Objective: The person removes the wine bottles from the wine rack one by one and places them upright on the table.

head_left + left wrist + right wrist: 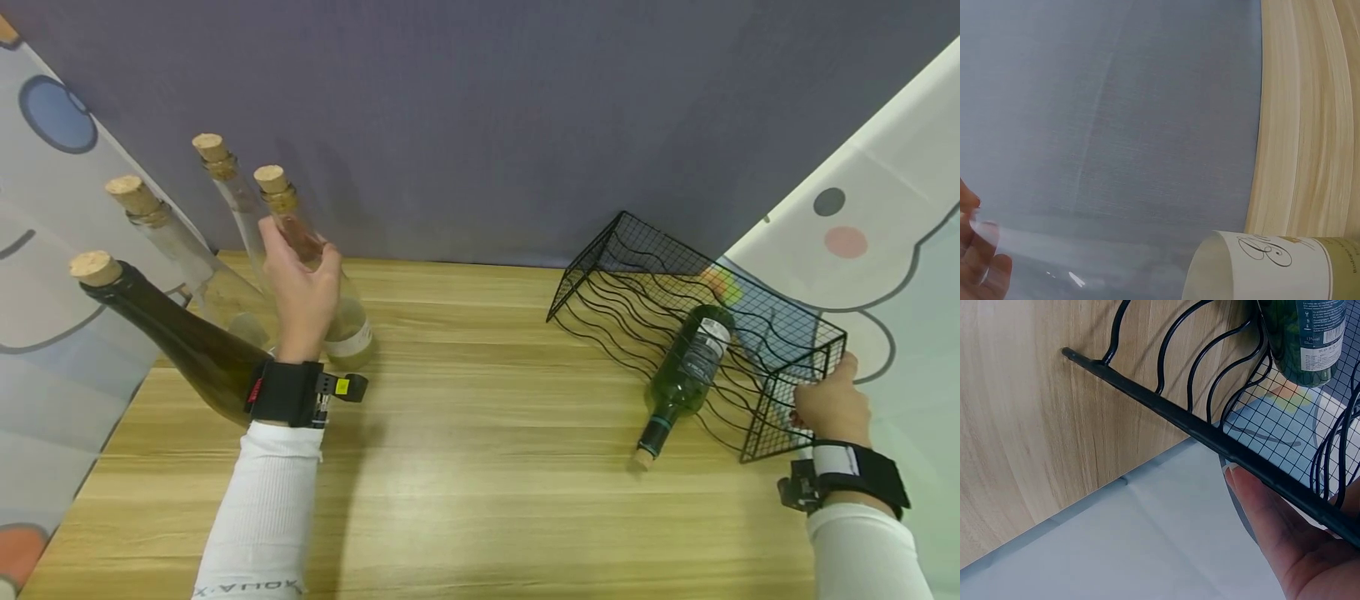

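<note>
On the left of the head view, my left hand (303,292) grips a clear glass bottle (351,337) by its neck, below the cork. The bottle stands upright on the table. Its pale label (1282,269) shows in the left wrist view, beside the fingers (982,262). On the right, my right hand (834,404) holds the near right end of a black wire wine rack (804,321). The thumb lies along the rack's dark rail in the right wrist view; some fingers are hidden. A green corked wine bottle (690,362) lies in the rack, neck toward me.
Two more clear corked bottles (176,242) (243,196) and a dark corked bottle (172,329) stand close around my left hand and wrist. The wooden table (487,467) meets a grey-blue backdrop (465,125) behind and printed cloth at both sides.
</note>
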`<state>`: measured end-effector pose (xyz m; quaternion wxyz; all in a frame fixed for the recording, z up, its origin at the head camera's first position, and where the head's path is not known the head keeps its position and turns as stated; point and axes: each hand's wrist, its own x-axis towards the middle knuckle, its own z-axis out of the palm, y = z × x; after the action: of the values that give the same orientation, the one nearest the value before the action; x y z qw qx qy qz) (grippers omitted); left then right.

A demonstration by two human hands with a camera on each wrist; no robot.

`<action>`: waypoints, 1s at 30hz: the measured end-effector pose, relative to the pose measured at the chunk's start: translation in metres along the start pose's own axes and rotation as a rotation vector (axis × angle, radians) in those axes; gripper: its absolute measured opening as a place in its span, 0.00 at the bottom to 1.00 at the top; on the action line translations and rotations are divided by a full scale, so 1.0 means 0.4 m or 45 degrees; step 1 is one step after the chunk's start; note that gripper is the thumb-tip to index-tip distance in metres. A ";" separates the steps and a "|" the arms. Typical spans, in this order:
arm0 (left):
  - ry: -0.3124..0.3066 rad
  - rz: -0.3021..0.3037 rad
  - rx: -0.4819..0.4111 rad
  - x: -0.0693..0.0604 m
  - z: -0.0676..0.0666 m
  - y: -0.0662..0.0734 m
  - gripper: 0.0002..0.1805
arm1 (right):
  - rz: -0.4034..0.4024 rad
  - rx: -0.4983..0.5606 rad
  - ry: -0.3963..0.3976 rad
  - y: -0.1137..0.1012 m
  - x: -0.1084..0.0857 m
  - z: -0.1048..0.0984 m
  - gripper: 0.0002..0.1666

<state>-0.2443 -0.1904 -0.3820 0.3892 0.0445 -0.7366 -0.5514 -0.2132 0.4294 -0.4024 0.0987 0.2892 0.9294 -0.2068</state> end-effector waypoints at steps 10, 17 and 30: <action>0.043 -0.018 0.062 -0.002 -0.006 -0.001 0.16 | 0.006 0.011 0.010 0.000 0.000 0.001 0.52; 0.083 -0.017 0.017 -0.002 -0.013 -0.007 0.18 | -0.002 0.015 0.006 -0.002 -0.003 0.001 0.52; 0.144 -0.030 0.075 -0.012 -0.025 0.000 0.17 | -0.002 0.009 0.010 -0.003 -0.004 0.001 0.52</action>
<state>-0.2347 -0.1957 -0.3837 0.4222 0.0955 -0.7287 -0.5307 -0.2127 0.4276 -0.4019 0.0936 0.2895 0.9293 -0.2092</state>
